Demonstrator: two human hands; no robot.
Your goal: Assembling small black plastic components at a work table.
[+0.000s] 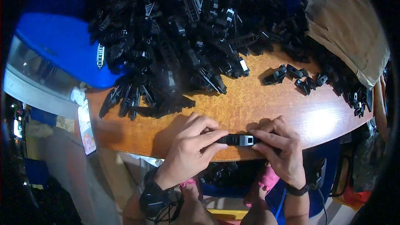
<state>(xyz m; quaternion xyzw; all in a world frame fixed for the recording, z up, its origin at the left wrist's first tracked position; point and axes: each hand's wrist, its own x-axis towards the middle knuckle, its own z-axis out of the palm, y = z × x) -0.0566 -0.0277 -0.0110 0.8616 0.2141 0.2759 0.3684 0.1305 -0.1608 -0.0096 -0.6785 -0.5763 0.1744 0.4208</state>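
Close to the table's near edge, both of my hands share one small, long black plastic part. A shiny grey-looking block with a square opening shows toward its right end. My left hand pinches the left end between thumb and fingers. On the other end, the thumb and fingers of my right hand are closed. The fingertips cover both ends, so the part's full shape is hidden.
A big heap of black plastic parts covers the far side of the wooden table. Several short black pieces lie right of centre. Brown paper stands far right, a blue tray left. A phone-like slab leans at the left edge.
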